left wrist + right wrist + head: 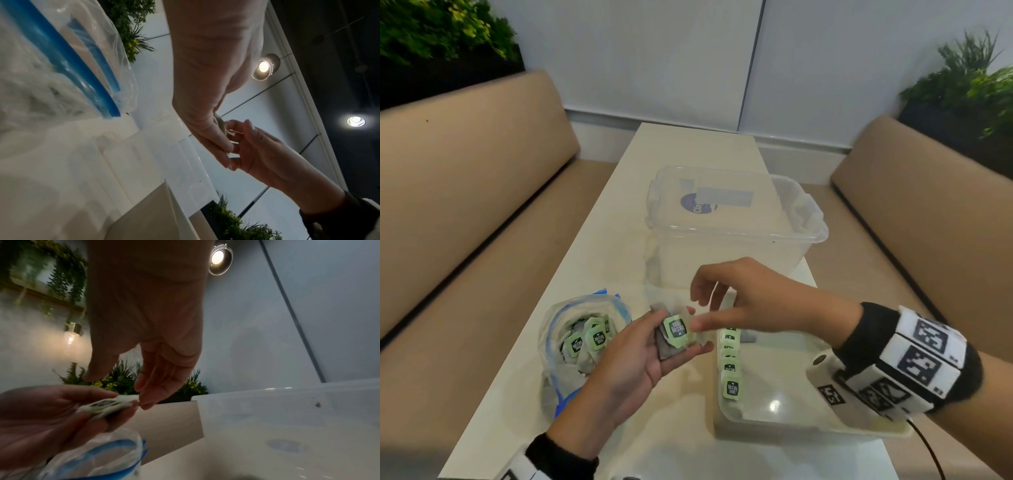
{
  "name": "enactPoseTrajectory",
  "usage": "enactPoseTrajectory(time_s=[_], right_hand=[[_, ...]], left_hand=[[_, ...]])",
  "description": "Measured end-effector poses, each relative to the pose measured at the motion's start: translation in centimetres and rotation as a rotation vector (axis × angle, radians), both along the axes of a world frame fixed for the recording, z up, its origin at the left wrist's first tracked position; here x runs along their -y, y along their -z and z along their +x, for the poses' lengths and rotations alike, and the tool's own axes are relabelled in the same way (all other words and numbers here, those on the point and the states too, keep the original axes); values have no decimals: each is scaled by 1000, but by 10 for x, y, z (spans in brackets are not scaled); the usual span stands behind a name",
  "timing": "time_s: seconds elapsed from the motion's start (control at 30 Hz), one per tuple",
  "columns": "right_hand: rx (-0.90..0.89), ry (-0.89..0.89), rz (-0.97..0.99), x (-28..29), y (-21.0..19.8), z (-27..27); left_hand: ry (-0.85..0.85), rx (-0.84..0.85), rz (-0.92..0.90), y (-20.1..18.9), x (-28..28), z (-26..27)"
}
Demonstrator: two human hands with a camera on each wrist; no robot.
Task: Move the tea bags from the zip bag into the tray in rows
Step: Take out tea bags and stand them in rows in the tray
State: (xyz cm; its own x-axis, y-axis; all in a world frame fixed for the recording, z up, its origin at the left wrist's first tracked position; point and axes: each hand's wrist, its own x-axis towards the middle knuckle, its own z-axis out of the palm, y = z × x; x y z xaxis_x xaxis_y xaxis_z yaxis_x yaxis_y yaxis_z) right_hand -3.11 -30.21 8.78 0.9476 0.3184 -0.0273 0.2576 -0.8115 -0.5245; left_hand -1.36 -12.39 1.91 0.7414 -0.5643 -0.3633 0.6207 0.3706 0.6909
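So we are partway through, by our reading. In the head view 1 row of tea bags (pixel 729 363) already runs along the left wall of the tray (pixel 808 432), tags overlapping from the near end toward the far end; we count about 5 tags, though the far ones are partly hidden behind the hands. The rest of the tray floor shows no bags, so we judge that several rows are still to be laid.

The zip bag (pixel 582 346) sits open on the table (pixel 681 147) just left of the tray, mouth up, with a good number of green-tagged bags still inside. Most of the work is therefore ahead of us.

Our left hand (pixel 640 356) is held palm up between zip bag and tray, fingers curled around a small bunch of tea bags (pixel 675 331); the top one shows its green tag face up, print upside down to us. The bunch's long axis runs roughly from near-left to far-right, along our fingers, toward the tray's far corner.

Our right hand (pixel 750 301) reaches in from the right, thumb and forefinger closing at the right edge of the top bag. Whether they already pinch it we cannot tell: the right wrist view shows the fingertips at the bag's edge, other fingers loosely extended.

A clear lidded tub (pixel 736 219) stands behind the tray.
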Motion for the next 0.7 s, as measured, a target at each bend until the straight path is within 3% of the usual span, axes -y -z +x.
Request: enactPoseTrajectory(time_s=[0.33,0.6,0.7], right_hand=[[-73,82,19,-8,9,3],[-126,64,135,0,-12,8],[-149,41,83,-2,-25,7]], left_hand=[[-50,106,-45,-6,5,-4],[106,263,137,10,6,-11],[66,309,125,9,8,-9]])
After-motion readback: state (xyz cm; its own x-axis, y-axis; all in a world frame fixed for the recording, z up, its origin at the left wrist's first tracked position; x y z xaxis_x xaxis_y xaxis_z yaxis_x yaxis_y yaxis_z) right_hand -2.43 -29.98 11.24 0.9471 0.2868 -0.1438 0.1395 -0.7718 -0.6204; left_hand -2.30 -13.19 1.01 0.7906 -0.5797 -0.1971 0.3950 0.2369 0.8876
